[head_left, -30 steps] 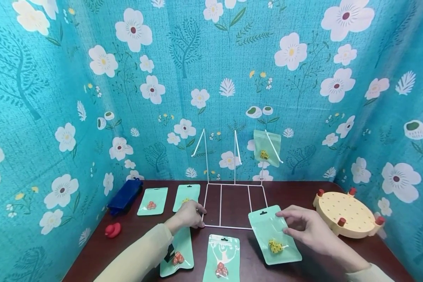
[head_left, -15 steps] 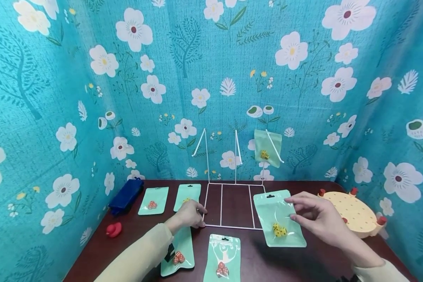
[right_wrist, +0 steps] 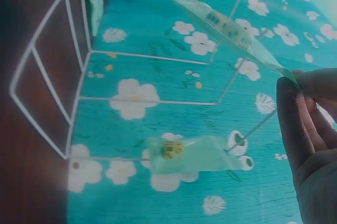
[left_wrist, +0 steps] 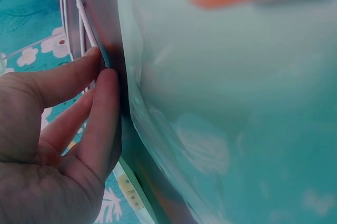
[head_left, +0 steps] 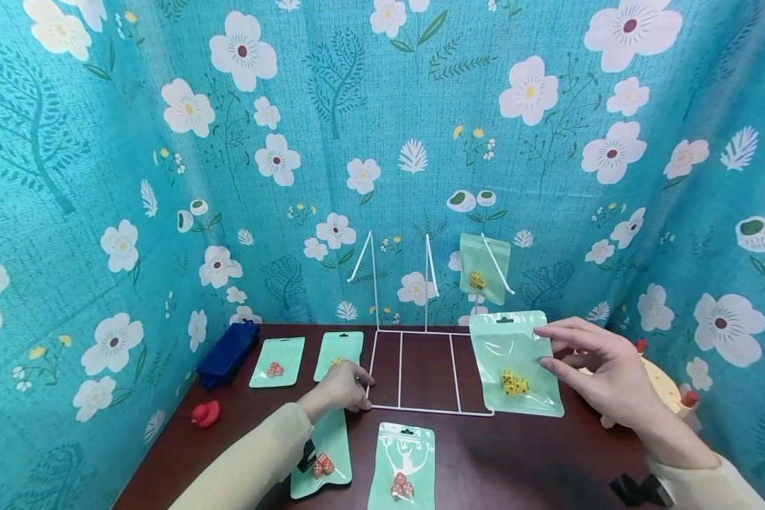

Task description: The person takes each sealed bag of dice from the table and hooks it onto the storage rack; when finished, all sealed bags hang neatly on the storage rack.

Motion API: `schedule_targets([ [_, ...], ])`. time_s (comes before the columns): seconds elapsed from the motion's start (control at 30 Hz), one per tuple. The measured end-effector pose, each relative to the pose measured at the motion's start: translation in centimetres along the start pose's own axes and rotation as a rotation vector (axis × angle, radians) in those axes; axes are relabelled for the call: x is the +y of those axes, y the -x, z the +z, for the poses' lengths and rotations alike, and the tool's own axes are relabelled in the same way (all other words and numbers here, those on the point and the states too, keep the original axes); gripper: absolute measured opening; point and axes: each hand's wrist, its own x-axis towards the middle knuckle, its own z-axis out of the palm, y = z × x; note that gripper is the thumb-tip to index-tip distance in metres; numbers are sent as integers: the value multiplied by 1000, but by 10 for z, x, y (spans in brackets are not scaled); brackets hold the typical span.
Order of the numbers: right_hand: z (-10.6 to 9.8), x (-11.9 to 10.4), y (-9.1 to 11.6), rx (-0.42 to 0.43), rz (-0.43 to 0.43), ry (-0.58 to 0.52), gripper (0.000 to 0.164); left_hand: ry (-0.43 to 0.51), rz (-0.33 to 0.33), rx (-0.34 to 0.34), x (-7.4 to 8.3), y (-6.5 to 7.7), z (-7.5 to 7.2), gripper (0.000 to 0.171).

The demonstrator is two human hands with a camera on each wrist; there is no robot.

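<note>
My right hand (head_left: 602, 365) pinches the right edge of a mint-green zip pouch (head_left: 494, 354) with yellow dice inside, held upright above the table before the rack's right side. In the right wrist view, thumb and fingers (right_wrist: 295, 118) grip the pouch (right_wrist: 226, 29) by its edge. My left hand (head_left: 344, 386) pinches the front left corner of a white wire rack (head_left: 421, 410), as the left wrist view shows at the fingertips (left_wrist: 95, 58). On the rack's right hook hangs another pouch (head_left: 484, 265) with yellow dice. The middle and left hooks bear nothing.
Pouches with red dice lie at the front middle (head_left: 401, 460), under my left forearm (head_left: 331, 443) and at the back left (head_left: 277, 363). A pouch (head_left: 340, 354) lies behind my left hand. A blue object (head_left: 227, 354), red rubber duck (head_left: 205, 414) and upturned pegged wooden stand (head_left: 666, 386) flank them.
My right hand has lifted the pouch with yellow dice up and toward the right, and the pouch hangs straighter. The left hand stays on the rack's corner.
</note>
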Motion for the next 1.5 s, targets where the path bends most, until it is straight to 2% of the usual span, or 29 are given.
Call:
schedule_targets([
  [0.2,-5,-6,-11,38,5,0,61,-9,-5,4,1,1,-1,46],
  [0.47,-5,-3,-20,80,23,7,60,-14,-17,5,1,1,0,47],
  [0.63,-6,2,-22,90,18,1,60,-8,-16,0,1,2,0,48],
  [0.9,-4,13,-23,95,76,-38,56,-12,-12,1,1,3,0,48],
  [1.5,7,39,-31,113,100,-71,51,-16,-16,8,2,2,0,47],
])
